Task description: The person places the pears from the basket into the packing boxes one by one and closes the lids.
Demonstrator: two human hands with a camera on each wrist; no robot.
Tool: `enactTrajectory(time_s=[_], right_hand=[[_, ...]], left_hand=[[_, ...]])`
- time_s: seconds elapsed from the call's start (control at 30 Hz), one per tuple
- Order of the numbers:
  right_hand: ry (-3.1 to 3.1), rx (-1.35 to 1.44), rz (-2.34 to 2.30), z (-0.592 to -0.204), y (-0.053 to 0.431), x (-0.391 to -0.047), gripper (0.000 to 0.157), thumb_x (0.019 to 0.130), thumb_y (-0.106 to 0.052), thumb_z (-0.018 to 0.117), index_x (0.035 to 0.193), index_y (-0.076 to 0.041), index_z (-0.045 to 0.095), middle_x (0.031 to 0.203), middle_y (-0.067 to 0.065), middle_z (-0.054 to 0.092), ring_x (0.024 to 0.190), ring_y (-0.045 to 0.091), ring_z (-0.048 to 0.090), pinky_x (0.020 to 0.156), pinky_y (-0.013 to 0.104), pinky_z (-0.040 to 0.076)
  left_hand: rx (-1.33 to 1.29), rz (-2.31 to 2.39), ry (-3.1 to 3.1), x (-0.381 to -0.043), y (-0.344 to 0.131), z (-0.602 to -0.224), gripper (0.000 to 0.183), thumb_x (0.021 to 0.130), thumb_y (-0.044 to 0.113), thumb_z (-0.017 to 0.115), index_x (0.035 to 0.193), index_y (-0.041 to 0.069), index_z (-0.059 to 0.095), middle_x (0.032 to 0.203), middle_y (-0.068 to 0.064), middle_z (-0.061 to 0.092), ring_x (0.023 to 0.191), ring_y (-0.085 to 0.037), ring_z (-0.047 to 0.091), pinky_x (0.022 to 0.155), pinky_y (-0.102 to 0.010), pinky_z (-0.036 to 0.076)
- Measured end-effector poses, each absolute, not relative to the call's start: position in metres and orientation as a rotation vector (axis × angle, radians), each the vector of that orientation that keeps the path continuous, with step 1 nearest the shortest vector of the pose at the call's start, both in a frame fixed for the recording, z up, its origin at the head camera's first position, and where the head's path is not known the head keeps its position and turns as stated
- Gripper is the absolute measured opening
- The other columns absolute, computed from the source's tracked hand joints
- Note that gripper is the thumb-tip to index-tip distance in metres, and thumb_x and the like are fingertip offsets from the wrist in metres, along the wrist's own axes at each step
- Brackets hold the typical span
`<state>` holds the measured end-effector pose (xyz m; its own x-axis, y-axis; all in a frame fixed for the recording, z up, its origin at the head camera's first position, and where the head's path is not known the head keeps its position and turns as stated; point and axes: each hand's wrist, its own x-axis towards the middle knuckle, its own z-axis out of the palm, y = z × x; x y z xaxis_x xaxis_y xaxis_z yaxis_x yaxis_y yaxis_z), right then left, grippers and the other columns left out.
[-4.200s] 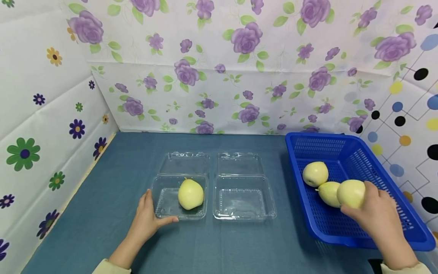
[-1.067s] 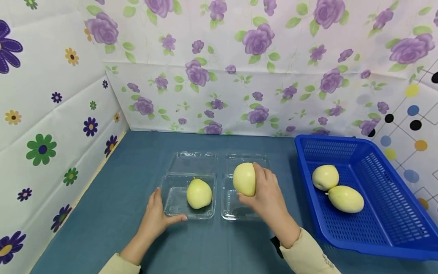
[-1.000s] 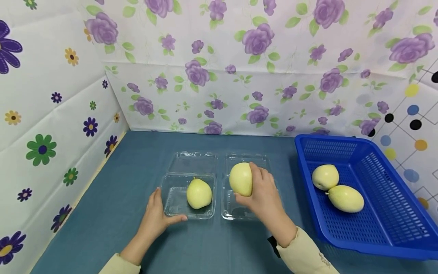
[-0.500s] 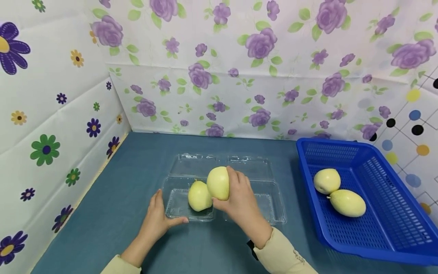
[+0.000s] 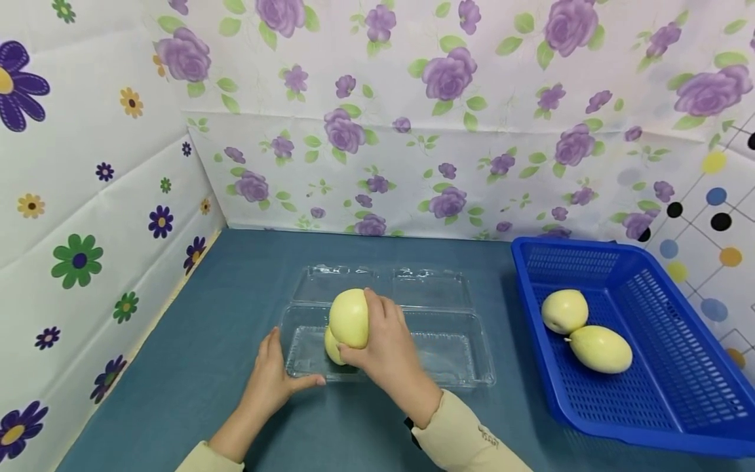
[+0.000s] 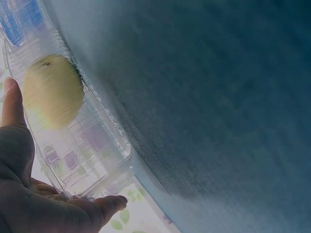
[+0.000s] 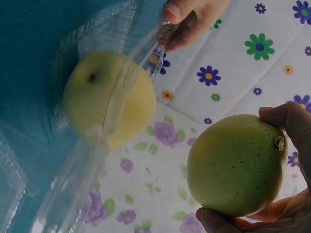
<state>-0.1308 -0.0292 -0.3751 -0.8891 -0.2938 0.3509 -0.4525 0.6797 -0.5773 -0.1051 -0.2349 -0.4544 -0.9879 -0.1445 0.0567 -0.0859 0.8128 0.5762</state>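
My right hand (image 5: pixel 386 344) grips a pale yellow-green pear (image 5: pixel 348 319), thumb and fingers on opposite sides. The right wrist view shows this held pear (image 7: pixel 235 167) with dark specks and a stem stub, apart from a second pear (image 7: pixel 109 97). That second pear (image 5: pixel 332 351) lies in the left clear plastic clamshell box (image 5: pixel 303 344), partly hidden by the held one. Its lid lies folded back. My left hand (image 5: pixel 272 370) spreads along this box's left and front edges, fingers extended, touching it. Beside it, the right clamshell box (image 5: pixel 445 347) also lies with its lid back.
A blue plastic basket (image 5: pixel 649 406) stands on the right of the table (image 5: pixel 248 275), holding a rounder pear (image 5: pixel 564 311) and a longer pear (image 5: pixel 600 349). Printed sheeting (image 5: pixel 401 164) walls the back and both sides.
My right hand has carried a pear from the basket leftward, past the right box to over the left box. My left hand keeps its place at the left box.
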Motion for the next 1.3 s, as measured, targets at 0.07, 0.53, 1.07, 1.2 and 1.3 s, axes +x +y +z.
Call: enactTrajectory(time_s=[0.07,0.53,1.07,1.2,1.3], right_hand=[[-2.66,0.612,0.996,-0.378,-0.033,-0.132,0.087,0.07,-0.028,0.085,0.14,-0.001,0.04,0.124,0.02,0.053,0.109,0.034,0.054,0.08,0.047,0.053],[-2.68,0.71,0.97,-0.394,-0.057,-0.137,0.088,0.069,-0.032,0.083,0.139,-0.001,0.04,0.122,0.019,0.054,0.106,0.029,0.055,0.078,0.042,0.054],[-2.698,0.76,0.947,-0.413,-0.08,-0.145,0.089,0.071,-0.036,0.082,0.14,-0.001,0.038,0.125,0.018,0.053,0.108,0.028,0.055,0.079,0.038,0.054],[-2.714,0.767,0.952,-0.416,-0.083,-0.145,0.089,0.073,-0.037,0.081,0.141,-0.001,0.037,0.127,0.018,0.052,0.111,0.028,0.053,0.084,0.04,0.052],[-2.7,0.774,0.939,-0.418,-0.087,-0.145,0.089,0.072,-0.037,0.081,0.141,-0.001,0.037,0.127,0.018,0.052,0.111,0.029,0.053,0.086,0.039,0.052]], left_hand=[[0.179,-0.913,-2.896,-0.105,-0.235,-0.455,0.128,0.057,0.047,0.088,0.141,-0.019,0.019,0.141,-0.041,0.026,0.128,-0.057,0.032,0.097,-0.063,0.039],[0.178,-0.948,-2.886,-0.108,-0.235,-0.457,0.129,0.057,0.046,0.088,0.142,-0.019,0.016,0.143,-0.041,0.022,0.13,-0.058,0.027,0.097,-0.065,0.037],[0.17,-0.995,-2.875,-0.109,-0.235,-0.456,0.128,0.059,0.045,0.088,0.143,-0.019,0.016,0.143,-0.041,0.022,0.13,-0.059,0.027,0.097,-0.066,0.036],[0.173,-1.017,-2.87,-0.108,-0.234,-0.456,0.129,0.057,0.045,0.089,0.142,-0.019,0.016,0.142,-0.042,0.023,0.129,-0.06,0.028,0.097,-0.066,0.037],[0.176,-1.021,-2.869,-0.107,-0.234,-0.455,0.129,0.057,0.044,0.089,0.142,-0.019,0.015,0.142,-0.042,0.023,0.128,-0.06,0.028,0.097,-0.067,0.036]])
